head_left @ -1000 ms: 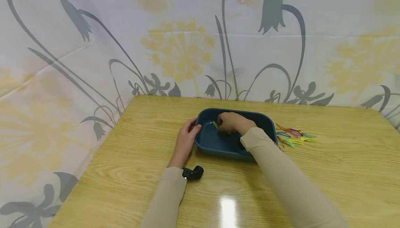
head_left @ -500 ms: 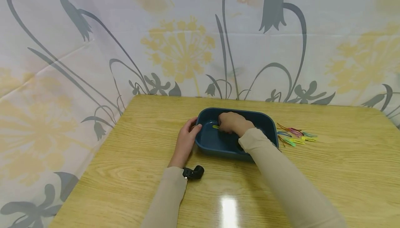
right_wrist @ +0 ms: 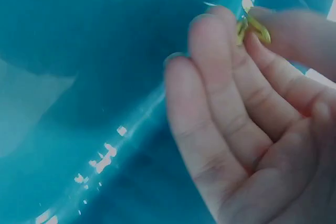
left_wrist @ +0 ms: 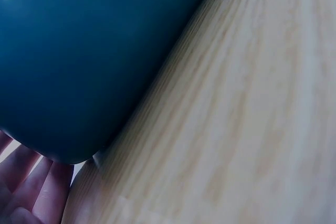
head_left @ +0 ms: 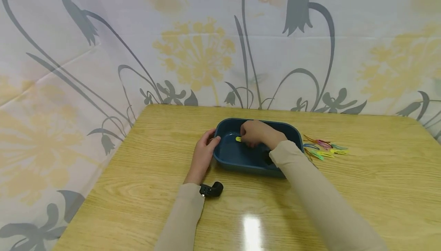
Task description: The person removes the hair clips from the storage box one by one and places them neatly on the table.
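Observation:
A dark blue plastic basin (head_left: 241,165) stands on the wooden table. My left hand (head_left: 203,151) holds its left end, with the thumb at the rim and the fingers along the outer wall. In the left wrist view, the fingers (left_wrist: 52,190) lie against the rounded corner. My right hand (head_left: 258,132) is inside the basin and pinches a yellow hair clip (head_left: 238,139) between thumb and forefinger. The right wrist view has this hair clip (right_wrist: 258,29) at the fingertips, with the other fingers extended over the basin floor.
Several coloured hair clips (head_left: 324,149) lie in a loose group on the table (head_left: 165,140) just right of the basin. A patterned cloth (head_left: 206,44) hangs behind the table and along its left side. A black strapped device (head_left: 211,189) sits on the left wrist.
The yellow hair clip has turned in my right fingers, from slanting to lying flatter. My right hand has shifted only slightly inside the basin. My left hand keeps its place on the basin.

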The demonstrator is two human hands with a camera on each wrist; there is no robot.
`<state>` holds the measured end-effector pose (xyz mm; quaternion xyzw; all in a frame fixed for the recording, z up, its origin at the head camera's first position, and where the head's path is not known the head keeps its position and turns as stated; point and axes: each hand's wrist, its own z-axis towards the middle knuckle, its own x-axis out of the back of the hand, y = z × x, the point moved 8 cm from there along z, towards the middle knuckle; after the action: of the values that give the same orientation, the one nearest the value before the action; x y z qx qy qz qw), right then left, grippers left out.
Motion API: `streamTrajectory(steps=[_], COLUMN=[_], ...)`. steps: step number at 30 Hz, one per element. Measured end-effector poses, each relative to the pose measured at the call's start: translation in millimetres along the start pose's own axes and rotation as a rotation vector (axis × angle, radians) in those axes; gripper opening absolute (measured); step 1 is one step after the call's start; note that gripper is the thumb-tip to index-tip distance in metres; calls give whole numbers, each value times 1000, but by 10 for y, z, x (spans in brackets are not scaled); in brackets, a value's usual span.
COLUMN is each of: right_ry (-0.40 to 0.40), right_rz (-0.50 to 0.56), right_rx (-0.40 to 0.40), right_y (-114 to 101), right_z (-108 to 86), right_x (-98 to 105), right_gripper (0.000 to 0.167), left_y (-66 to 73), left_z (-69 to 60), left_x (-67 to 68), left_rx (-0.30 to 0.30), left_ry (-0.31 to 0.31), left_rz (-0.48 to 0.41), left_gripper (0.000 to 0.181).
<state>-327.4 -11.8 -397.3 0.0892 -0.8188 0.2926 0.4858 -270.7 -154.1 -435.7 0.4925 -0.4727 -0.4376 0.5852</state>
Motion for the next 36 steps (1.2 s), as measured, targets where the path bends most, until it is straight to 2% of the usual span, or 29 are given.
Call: streamTrajectory(steps=[8, 16, 19, 28, 34, 36], right_ry=[116, 171, 191, 225, 222, 226], right_rz=[64, 40, 27, 47, 103, 109], right_rx=[55, 103, 111, 107, 103, 106], right_y=[-79, -117, -103, -22, 7, 7], right_z=[-121, -268, -312, -398, -472, -510], right_x=[197, 252, 260, 287, 302, 311], right_gripper=[20, 16, 16, 20, 18, 19], left_y=[11, 263, 286, 288, 288, 213], left_z=[-3, -136, -154, -147, -156, -117], left_x=[1, 7, 8, 21, 14, 10], left_rx=[41, 31, 27, 36, 40, 41], left_ry=[-21, -23, -21, -15, -24, -29], left_rz=[0, 45, 49, 50, 55, 50], left_gripper=[38, 38, 37, 37, 37, 38])
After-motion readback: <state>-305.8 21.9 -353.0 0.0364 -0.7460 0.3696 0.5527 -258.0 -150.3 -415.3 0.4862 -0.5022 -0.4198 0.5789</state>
